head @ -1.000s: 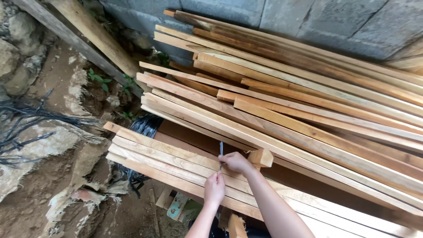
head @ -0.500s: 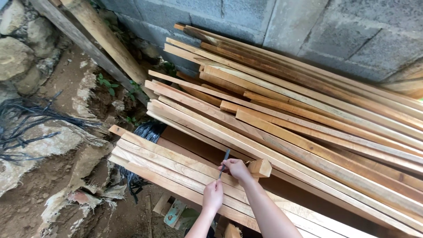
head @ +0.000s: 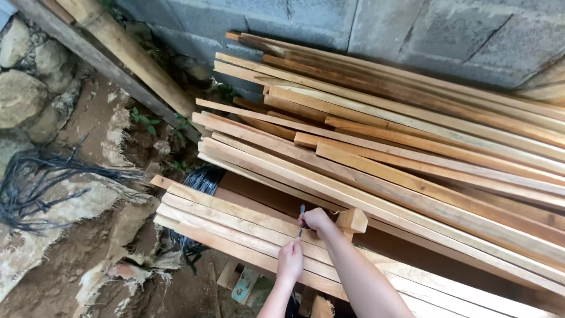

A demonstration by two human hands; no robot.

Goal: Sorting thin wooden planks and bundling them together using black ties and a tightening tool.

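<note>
Gripping a thin dark pencil-like tool [head: 301, 220], both hands sit a little lower on the near wooden slats [head: 235, 221] than half a second ago. The right hand [head: 316, 221] clamps its fingers around the upper shaft, while the left hand [head: 290, 259] pinches the lower end. The tip is too small to identify. A short wood block [head: 352, 220] stands just beside the right hand.

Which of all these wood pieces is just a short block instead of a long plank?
The short wooden block right beside the right hand, standing by the near stack; every other piece is a long plank.
</note>
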